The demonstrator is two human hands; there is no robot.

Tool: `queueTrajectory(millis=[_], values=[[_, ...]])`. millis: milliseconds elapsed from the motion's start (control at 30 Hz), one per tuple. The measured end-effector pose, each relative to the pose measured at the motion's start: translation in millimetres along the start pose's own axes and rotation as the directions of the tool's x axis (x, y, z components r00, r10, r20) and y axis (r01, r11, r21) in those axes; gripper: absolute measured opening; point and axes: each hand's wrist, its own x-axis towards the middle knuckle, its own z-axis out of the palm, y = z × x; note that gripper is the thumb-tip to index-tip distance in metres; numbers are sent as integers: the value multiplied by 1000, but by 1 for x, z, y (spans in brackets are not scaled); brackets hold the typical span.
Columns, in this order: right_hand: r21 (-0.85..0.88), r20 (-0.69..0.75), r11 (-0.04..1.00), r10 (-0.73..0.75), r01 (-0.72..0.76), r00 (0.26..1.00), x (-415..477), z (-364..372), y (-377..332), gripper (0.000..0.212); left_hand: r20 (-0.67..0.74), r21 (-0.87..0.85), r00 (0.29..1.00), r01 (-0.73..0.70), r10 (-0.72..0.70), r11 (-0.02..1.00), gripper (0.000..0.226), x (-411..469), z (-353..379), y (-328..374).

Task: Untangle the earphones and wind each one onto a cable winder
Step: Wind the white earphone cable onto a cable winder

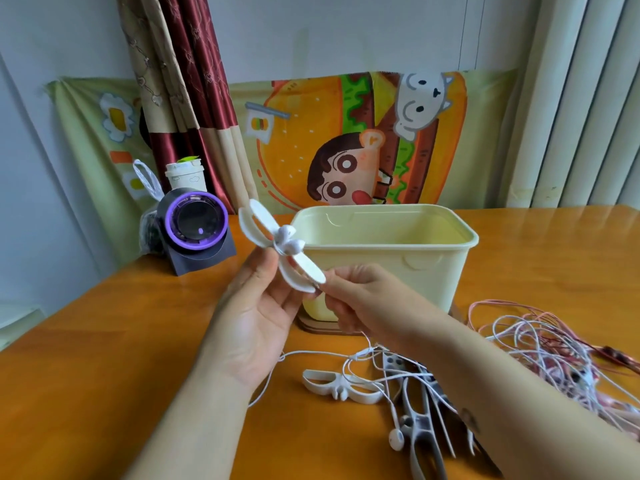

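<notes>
I hold a white cable winder (258, 225) up in front of the cream bin. Two white earbuds (289, 239) are clipped at its middle. My left hand (256, 313) pinches the winder near its centre from below. My right hand (360, 296) pinches its lower end, where the white cable (311, 353) runs down to the table. A second white winder (341, 384) lies flat on the table. A grey winder (420, 420) lies to its right with another white earbud (396, 439). A tangle of white and pink earphone cables (554, 355) is heaped at the right.
A cream plastic bin (440, 271) stands open on the orange table (104, 358), just behind my hands. A purple-ringed round device (197, 225) on a black base sits at the back left, with a paper cup (185, 176) behind it. Curtains and a cartoon cloth hang behind.
</notes>
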Motion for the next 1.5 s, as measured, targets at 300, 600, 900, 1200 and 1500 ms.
queueTrajectory(millis=[300,600,900,1200,1500], values=[[-625,80,772,-84,116,993,-14,10,-22,33,-266,305,962,24,61,952,35,-3,-8,-2],[-880,-75,468,-297,76,952,-30,-11,-57,25,-50,765,976,-98,211,636,22,-7,-1,-10],[-779,-207,615,-439,124,874,-23,-32,-55,19,110,800,994,-93,8,593,30,-16,11,-11],[-461,-250,886,-173,40,953,-12,-42,-34,37,180,605,981,-54,-71,794,26,-16,15,-8],[-209,-151,977,3,-34,989,6,-11,7,48,56,161,991,109,-120,981,64,-6,6,-7]])
